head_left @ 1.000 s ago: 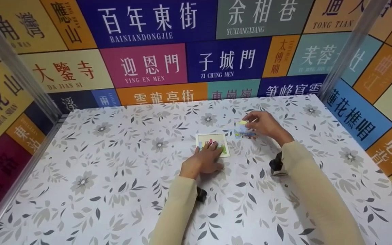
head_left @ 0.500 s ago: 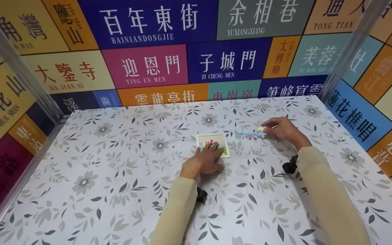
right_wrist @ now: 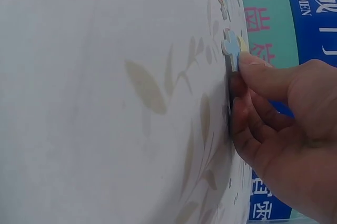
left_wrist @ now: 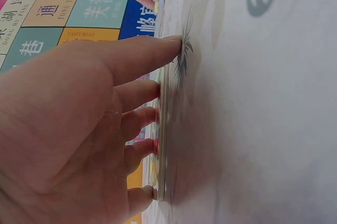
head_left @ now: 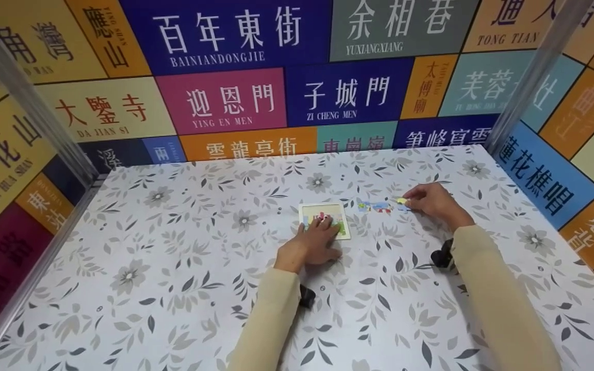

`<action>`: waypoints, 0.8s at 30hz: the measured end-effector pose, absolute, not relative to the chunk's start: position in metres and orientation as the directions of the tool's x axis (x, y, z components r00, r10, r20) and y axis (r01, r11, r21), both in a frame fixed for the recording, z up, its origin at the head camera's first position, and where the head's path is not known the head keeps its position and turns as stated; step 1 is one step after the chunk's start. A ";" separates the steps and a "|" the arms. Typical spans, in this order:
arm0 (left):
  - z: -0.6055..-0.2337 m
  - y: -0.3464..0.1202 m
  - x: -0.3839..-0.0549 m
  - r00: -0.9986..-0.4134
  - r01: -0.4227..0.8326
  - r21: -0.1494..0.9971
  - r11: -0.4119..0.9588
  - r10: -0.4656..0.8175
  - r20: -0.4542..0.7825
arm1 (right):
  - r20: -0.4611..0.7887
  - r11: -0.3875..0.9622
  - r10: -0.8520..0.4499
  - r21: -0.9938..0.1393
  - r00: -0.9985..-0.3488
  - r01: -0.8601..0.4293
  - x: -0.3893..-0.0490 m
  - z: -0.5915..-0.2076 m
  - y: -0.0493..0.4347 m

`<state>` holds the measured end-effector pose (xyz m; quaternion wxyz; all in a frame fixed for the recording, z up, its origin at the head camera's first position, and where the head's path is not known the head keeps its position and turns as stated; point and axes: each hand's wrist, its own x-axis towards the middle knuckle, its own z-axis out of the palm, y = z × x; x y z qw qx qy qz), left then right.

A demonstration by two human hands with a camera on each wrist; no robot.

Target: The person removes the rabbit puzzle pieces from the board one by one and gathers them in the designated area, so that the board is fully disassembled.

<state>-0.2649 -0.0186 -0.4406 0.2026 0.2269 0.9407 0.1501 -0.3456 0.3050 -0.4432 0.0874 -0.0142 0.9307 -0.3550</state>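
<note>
Fingers (right_wrist: 253, 65) of right hand (head_left: 435, 202) pinch a blue-and-yellow puzzle piece (head_left: 401, 202) at the floral bench (head_left: 173, 299), beside other pieces (head_left: 377, 206). Left hand (head_left: 312, 244), fingers extended, rests on framed puzzle (head_left: 327, 209).

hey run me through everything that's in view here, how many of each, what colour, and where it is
Picture tray: one, cream rim, on the table under the left fingers
Loose puzzle pieces: exact count unclear, blue with red and yellow, on the table right of the tray
Held puzzle piece: one, light blue and yellow, in the right fingers
Table: one, white with grey leaves and flowers, beneath everything
Wall panels: many, multicoloured with lettering, behind and beside the table
Posts: two, clear, at the far corners
Wrist devices: two, black, one per wrist
Sleeves: two, beige, on both arms
Left hand: one, bare, on the tray
Right hand: one, bare, pinching the held piece
</note>
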 end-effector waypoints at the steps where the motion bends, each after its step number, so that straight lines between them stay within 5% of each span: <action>1: -0.441 -0.019 -0.265 -0.815 0.368 0.374 0.851 0.489 -0.312 | -0.155 0.747 -0.089 -0.663 -0.984 0.037 -0.345 -0.443 0.305; 24: -0.431 -0.009 -0.256 -0.844 0.387 0.325 0.863 0.473 -0.252 | -0.050 0.741 -0.150 -0.667 -0.987 -0.079 -0.349 -0.438 0.276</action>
